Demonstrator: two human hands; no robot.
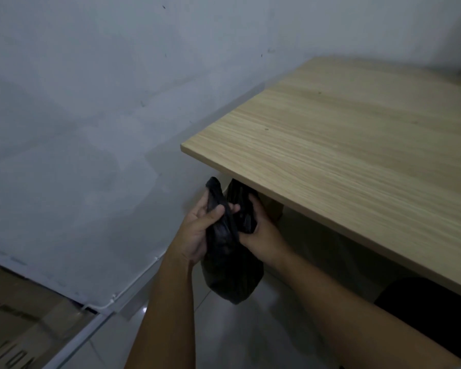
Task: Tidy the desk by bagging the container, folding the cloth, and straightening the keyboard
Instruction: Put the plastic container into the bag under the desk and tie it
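A black plastic bag hangs below the desk's left front corner, bulging at the bottom, its contents hidden. My left hand grips one twisted handle of the bag, which sticks up past the fingers. My right hand grips the other handle, just under the desk edge. The container, the cloth and the keyboard are not in view.
The light wooden desk fills the right side, its corner just above my hands. A pale wall stands to the left, with a white cable along its foot. A cardboard box sits at the lower left on the tiled floor.
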